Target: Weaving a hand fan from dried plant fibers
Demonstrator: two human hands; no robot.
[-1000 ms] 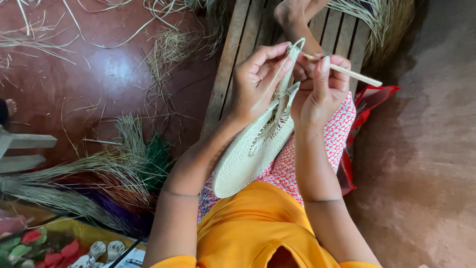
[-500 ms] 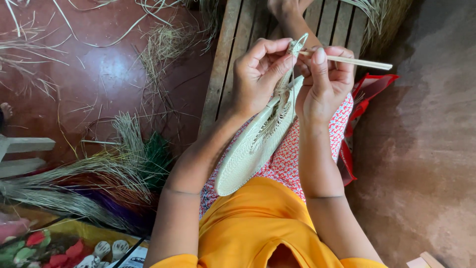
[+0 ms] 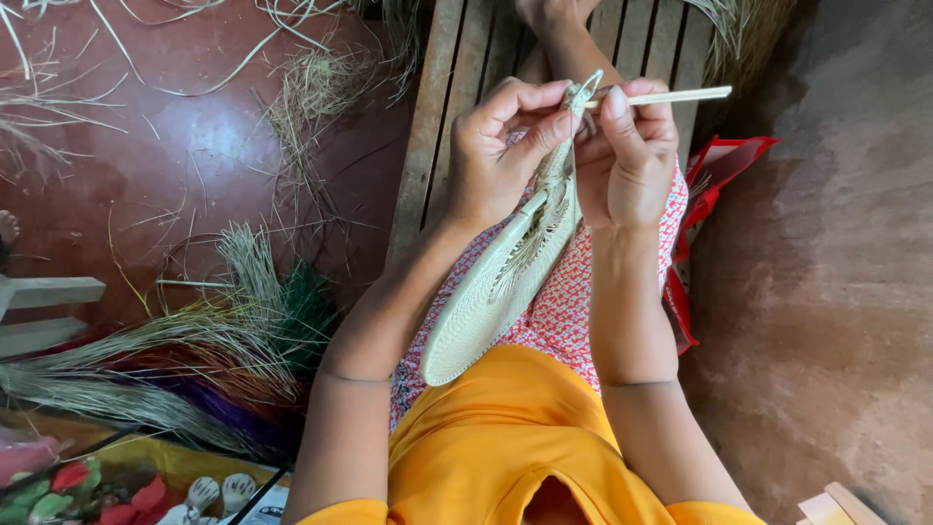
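Note:
A pale woven straw piece (image 3: 486, 301), oval and flat, rests edge-on over my lap with loose strands hanging at its upper part. My left hand (image 3: 501, 156) pinches its top edge between thumb and fingers. My right hand (image 3: 632, 160) grips a thin pale wooden stick (image 3: 671, 95) that points to the right, its near end at the weave's top loop. The two hands touch at the fingertips above a slatted wooden bench (image 3: 457, 97).
Bundles of dried grass, some dyed green and purple (image 3: 194, 340), lie on the red floor at left. Loose straw (image 3: 321, 87) is scattered above them. A red bag (image 3: 724, 165) sits at my right. Coloured items fill a tray (image 3: 97, 486) at bottom left.
Both hands rose slightly with the weave. The stick swung from pointing down-right to nearly level and drew leftward into the top loop.

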